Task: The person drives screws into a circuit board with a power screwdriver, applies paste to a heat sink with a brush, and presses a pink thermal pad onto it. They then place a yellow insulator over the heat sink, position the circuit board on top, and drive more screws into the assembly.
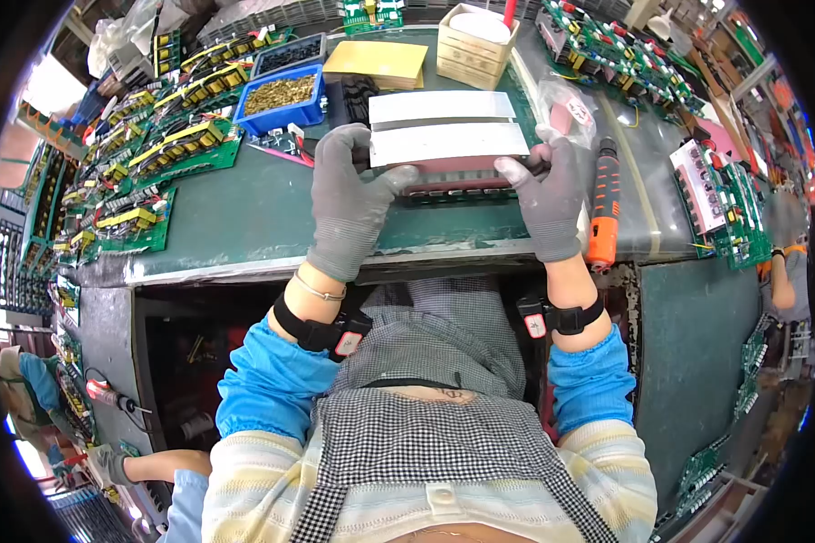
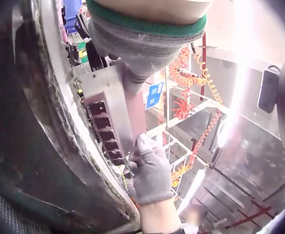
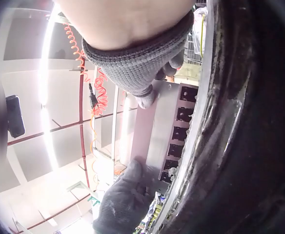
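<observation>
Both hands wear grey knit gloves. Between them, over the bench's front part, is a long silver metal plate (image 1: 448,143) with a pinkish lower face. My left hand (image 1: 349,199) grips its left end, thumb on the near edge. At the right end my right hand (image 1: 552,195) holds it the same way. A second pale strip (image 1: 439,107) lies just behind, parallel to it. Underneath, a row of black square components (image 3: 178,134) runs along a pinkish strip, seen from the front in both wrist views.
An orange-and-black power screwdriver (image 1: 605,208) lies right of my right hand. Behind the plate are a blue bin (image 1: 281,100) of brass-coloured hardware, yellow sheets (image 1: 376,63) and a wooden box (image 1: 475,54). Green circuit boards (image 1: 177,149) crowd the left; more circuit boards (image 1: 720,204) lie right.
</observation>
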The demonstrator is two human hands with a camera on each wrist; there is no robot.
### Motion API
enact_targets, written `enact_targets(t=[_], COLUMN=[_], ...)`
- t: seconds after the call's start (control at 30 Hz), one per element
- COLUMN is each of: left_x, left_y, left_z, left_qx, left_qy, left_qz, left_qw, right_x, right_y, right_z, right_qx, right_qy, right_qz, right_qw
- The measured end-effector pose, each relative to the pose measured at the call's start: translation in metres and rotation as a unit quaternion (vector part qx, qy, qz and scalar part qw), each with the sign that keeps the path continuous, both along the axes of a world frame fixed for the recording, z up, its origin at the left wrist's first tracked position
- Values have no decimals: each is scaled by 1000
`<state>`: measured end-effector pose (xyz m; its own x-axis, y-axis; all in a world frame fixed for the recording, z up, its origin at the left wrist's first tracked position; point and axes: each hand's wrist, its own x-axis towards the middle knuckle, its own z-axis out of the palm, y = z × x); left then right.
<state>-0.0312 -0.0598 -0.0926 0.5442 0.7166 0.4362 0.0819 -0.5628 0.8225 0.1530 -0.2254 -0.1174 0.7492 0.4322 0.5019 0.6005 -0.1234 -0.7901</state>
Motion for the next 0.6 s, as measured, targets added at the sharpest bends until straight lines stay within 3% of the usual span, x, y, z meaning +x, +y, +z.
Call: enact_targets(t=[0.13, 0.23, 0.37, 0.43, 0.6], left_x=[1, -5, -6, -3, -5], left_y=[3, 1, 1, 2, 4], left_z=[-1, 4, 10, 13, 14], left_qx=[-39, 52, 101, 89, 41], left_qy=[-1, 2, 36, 81, 69], left_qz=[-22, -33, -21, 6, -15], left_qw=[999, 998, 994, 993, 997], right_x=[-13, -24, -50, -50, -33], right_y=[-5, 0, 20, 33, 21], right_z=[19, 30, 42, 34, 34], right_qx=[-32, -29, -133, -111, -116], right_qy=[-63, -297, -282, -279, -270], right_qz=[-18, -78, -64, -73, -117], right_qw=[997, 951, 948, 951, 949])
